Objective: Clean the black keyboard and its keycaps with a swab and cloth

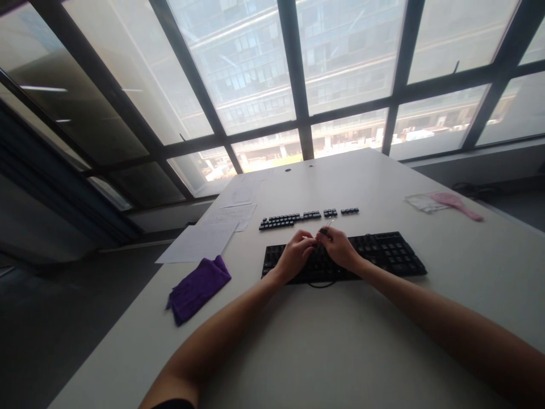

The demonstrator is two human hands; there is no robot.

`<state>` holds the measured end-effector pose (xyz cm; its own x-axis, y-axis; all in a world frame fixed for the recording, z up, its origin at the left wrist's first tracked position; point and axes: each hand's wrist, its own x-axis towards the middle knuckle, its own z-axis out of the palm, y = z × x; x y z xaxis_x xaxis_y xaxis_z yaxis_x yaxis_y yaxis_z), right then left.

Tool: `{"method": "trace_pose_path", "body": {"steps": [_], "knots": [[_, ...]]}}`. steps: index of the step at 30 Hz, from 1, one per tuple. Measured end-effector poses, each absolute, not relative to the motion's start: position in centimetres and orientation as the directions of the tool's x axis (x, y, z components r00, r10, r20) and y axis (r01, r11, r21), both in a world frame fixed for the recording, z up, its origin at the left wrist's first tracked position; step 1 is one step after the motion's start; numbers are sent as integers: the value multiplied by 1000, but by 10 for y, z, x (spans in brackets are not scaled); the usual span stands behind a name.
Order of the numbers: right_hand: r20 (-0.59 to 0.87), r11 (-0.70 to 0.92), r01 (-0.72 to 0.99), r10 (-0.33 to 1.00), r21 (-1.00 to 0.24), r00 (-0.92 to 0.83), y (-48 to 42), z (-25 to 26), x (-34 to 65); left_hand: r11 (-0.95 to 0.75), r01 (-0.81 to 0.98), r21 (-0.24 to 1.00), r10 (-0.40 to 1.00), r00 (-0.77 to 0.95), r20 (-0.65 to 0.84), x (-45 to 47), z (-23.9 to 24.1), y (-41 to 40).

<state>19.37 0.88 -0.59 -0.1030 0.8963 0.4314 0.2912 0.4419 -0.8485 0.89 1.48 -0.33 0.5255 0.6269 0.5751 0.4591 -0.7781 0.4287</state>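
A black keyboard (385,253) lies on the white table with both hands above its middle. My right hand (337,248) is closed on what looks like a wire keycap puller (331,221), its thin wires sticking out past the fingers. A small black keycap (324,231) shows at those fingertips. My left hand (297,255) is curled, its fingertips pinched together close to the right hand's; what they hold, if anything, is hidden. Behind the keyboard, loose black keycaps (281,221) are laid out in rows and small groups.
A folded purple cloth (198,288) lies on the left, near white paper sheets (200,241). On the right are a pink handled item (457,205) and a clear plastic bag (419,203). A cable (321,286) loops at the keyboard's front edge. Large windows stand beyond the table (340,341).
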Motion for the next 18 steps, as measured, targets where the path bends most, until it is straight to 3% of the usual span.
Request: {"method": "trace_pose_path", "body": {"steps": [18], "knots": [[406,422,226,907,-878,-116,12,-7,193,-796,463,389,604,560,568,8,-2,15]]}}
